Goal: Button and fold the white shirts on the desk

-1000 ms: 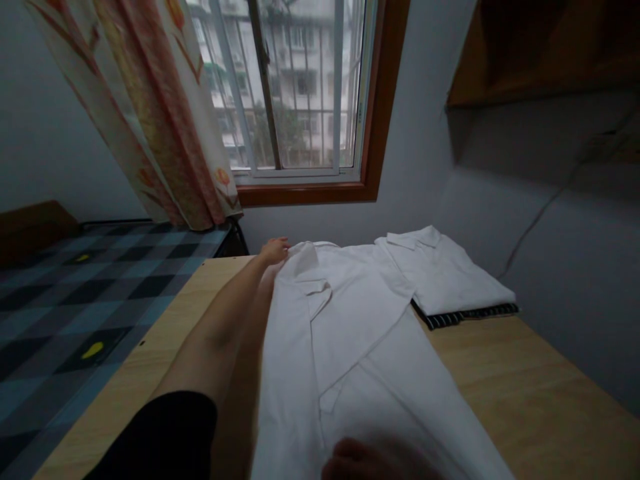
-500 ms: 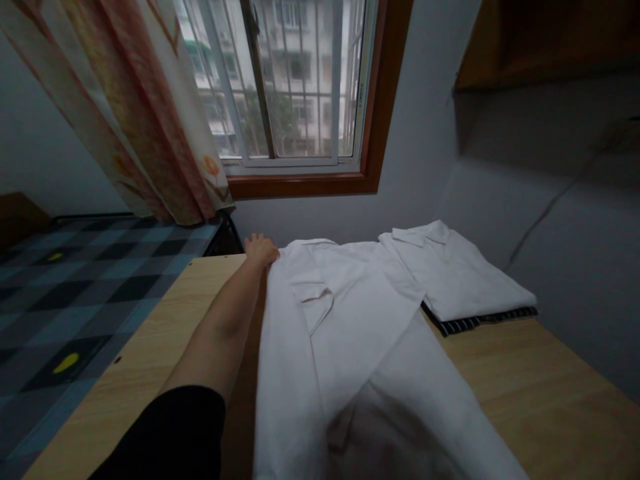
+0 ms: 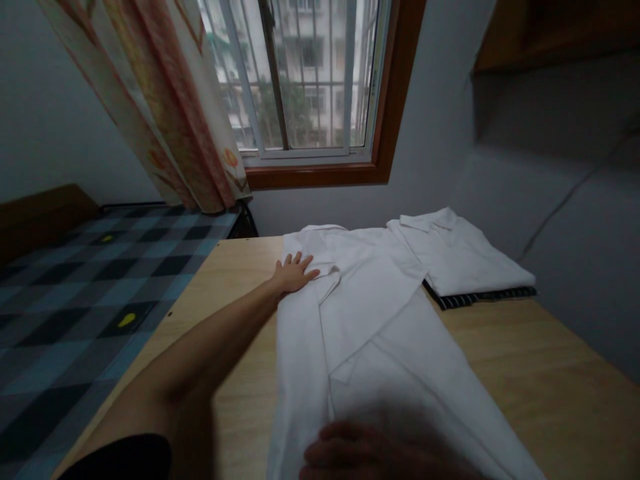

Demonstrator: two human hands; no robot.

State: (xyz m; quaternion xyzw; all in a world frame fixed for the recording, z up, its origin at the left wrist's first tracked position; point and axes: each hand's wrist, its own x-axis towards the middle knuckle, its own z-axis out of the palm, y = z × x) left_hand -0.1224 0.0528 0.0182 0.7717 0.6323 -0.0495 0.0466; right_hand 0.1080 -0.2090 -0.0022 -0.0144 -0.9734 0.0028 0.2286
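Note:
A white collared shirt (image 3: pixel 365 307) lies lengthwise on a wooden table, its left side folded inward in a long strip. My left hand (image 3: pixel 295 275) rests flat on the shirt's left edge below the collar, fingers spread, holding nothing. Close to the camera at the bottom, my right hand (image 3: pixel 350 453) is dark and blurred over the lower part of the shirt. Its fingers point left and look extended; nothing shows in them, and whether they touch the cloth is unclear.
A folded white shirt (image 3: pixel 463 257) lies on a dark striped cloth (image 3: pixel 480 297) at the table's (image 3: pixel 520 360) right. Left stands a bed with a checked cover (image 3: pixel 165 280). Behind are a patterned curtain (image 3: pixel 175 107), a barred window and a wall. A wooden shelf (image 3: pixel 555 40) hangs upper right.
My left hand has come from the shirt's far left corner nearer and to the right, onto the cloth. My right hand shows more at the bottom. The view has shifted slightly.

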